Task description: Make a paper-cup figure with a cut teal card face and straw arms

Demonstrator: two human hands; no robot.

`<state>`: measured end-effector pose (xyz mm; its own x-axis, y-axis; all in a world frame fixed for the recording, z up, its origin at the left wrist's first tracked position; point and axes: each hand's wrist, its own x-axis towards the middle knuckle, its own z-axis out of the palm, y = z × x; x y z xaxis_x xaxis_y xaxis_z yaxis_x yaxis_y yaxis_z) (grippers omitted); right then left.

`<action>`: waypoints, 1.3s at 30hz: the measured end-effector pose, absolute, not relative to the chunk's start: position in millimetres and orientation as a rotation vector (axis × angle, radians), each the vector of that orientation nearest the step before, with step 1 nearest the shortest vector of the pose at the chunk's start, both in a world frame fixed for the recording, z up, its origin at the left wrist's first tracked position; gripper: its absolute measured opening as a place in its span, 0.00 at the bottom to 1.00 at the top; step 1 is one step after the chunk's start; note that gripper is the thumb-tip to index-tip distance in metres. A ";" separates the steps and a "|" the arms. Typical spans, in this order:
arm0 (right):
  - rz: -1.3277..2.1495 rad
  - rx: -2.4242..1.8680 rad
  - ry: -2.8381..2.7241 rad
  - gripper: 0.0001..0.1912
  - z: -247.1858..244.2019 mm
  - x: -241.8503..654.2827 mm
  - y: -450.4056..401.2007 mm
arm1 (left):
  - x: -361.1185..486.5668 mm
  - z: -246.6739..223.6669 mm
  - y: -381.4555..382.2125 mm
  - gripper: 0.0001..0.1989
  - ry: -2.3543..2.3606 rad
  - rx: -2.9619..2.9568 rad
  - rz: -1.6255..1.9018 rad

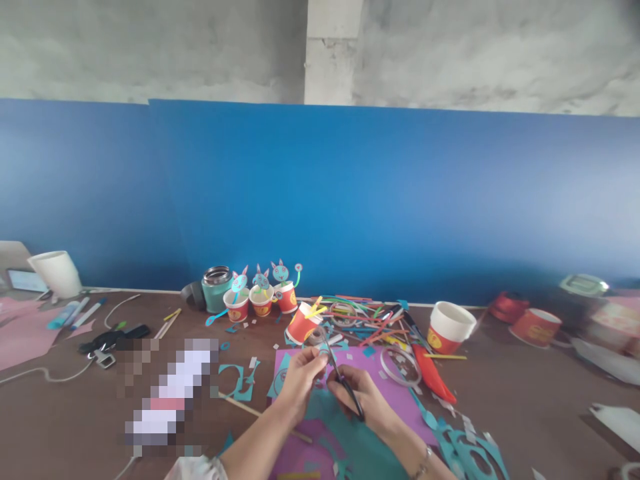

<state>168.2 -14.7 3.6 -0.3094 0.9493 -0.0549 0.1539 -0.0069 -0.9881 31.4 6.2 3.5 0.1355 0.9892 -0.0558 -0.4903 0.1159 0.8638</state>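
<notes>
My right hand (356,390) is closed around the dark handles of a pair of scissors (345,381), whose blades point up and away toward my left hand. My left hand (305,375) is pinched beside the blades, on something small that I cannot make out. Under both hands lie purple paper (400,401) and a teal sheet (365,443). A tipped red and white cup (301,325) with yellow strips at its mouth lies just beyond my left hand. Teal paper with a round hole cut out (239,382) is left of my left hand.
Three small cups with teal paper faces (261,300) stand at the back beside a green flask (216,291). Colored sticks (367,317), a roll of tape (400,365) and white cups (451,327) are to the right. A wooden stick (255,412) lies near my left forearm.
</notes>
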 end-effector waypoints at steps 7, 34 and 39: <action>1.361 -1.180 -1.558 0.18 3.8 168.3 -13.7 | 32.4 -1.8 6.3 0.18 0.795 0.841 1.262; 1.421 -1.156 -1.538 0.17 -2.0 169.6 -12.4 | 32.1 -1.5 6.3 0.18 0.806 0.812 1.280; 1.431 -1.150 -1.524 0.18 3.8 168.3 -15.0 | 32.3 1.7 4.3 0.18 0.799 0.821 1.254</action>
